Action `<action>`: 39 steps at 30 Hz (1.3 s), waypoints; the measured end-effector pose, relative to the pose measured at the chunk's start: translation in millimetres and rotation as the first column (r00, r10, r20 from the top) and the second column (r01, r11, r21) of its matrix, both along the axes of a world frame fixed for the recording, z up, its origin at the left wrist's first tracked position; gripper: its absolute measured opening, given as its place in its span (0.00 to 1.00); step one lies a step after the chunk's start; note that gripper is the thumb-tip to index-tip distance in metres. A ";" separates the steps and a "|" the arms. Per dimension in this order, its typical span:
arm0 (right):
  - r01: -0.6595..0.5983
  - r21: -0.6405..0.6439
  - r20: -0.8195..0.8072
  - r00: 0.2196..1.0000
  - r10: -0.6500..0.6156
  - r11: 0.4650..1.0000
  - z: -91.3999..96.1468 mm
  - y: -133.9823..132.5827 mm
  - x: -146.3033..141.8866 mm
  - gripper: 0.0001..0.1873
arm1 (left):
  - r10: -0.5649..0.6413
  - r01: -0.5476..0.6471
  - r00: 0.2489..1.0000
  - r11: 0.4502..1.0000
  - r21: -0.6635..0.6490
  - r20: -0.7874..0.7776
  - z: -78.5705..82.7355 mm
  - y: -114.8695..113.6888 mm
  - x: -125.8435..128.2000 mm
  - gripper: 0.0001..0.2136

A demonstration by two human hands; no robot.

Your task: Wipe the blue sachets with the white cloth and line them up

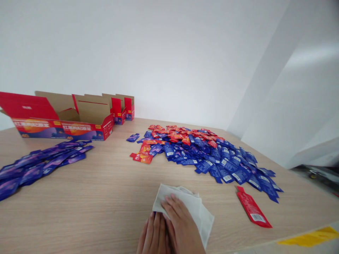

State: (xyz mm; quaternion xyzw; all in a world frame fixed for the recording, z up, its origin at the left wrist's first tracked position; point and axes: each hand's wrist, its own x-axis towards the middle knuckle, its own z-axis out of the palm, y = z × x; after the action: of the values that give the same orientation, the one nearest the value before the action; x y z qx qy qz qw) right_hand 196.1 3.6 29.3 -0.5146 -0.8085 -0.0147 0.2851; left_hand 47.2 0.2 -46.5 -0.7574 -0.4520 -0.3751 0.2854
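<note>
At bottom centre, I'm resting my right hand (pixel 182 224) on the cloth (pixel 203 215), fingers outstretched; I cannot tell whether my left hand (pixel 155 234) is gripping. Uneven pressure is risking wrinkles.

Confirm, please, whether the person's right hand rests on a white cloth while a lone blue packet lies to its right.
Not quite: in the head view, the lone packet on the right is red, not blue; the right hand rests on the white cloth.
</note>
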 end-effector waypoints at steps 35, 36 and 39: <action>0.174 -0.043 -0.155 0.972 -0.179 0.984 21.0 -2.9 24.8 0.23 | 0.018 -0.015 0.998 0.999 -0.044 0.068 4.3 -5.2 5.6 0.33; 0.072 -0.025 -0.137 0.988 -0.074 0.997 18.9 -5.2 17.2 0.24 | -0.001 0.003 0.999 0.999 -0.042 0.048 4.3 -4.8 2.6 0.33; 0.047 -0.040 -0.080 0.996 -0.050 0.998 12.4 -6.1 14.5 0.24 | -0.056 0.054 0.996 0.998 -0.023 -0.072 8.3 -2.8 -6.6 0.32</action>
State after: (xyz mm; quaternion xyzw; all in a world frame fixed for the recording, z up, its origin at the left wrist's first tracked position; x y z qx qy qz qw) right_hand 210.6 -2.5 41.7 -0.5394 -0.7838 0.0146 0.3075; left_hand 40.6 -2.6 -38.2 -0.7855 -0.4241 -0.3503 0.2834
